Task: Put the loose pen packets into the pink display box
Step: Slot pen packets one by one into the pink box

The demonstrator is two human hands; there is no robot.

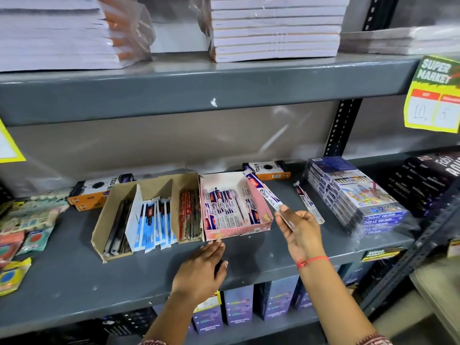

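Note:
The pink display box (261, 204) lies on the grey shelf, with several white and blue pen packets inside. My right hand (298, 230) pinches one long pen packet (263, 191) by its near end; the packet slants up over the box's right wall. Another loose pen packet (307, 204) lies on the shelf just right of my hand. Flat on the shelf rests my left hand (205, 266), fingers apart, its fingertips touching the box's front edge.
A brown cardboard box (104, 227) with black, blue and red pen packets stands left of the pink one. Stacked crayon packs (353, 192) sit to the right, orange boxes (268, 169) behind. The upper shelf edge (199, 95) overhangs. Small packets (25, 220) lie far left.

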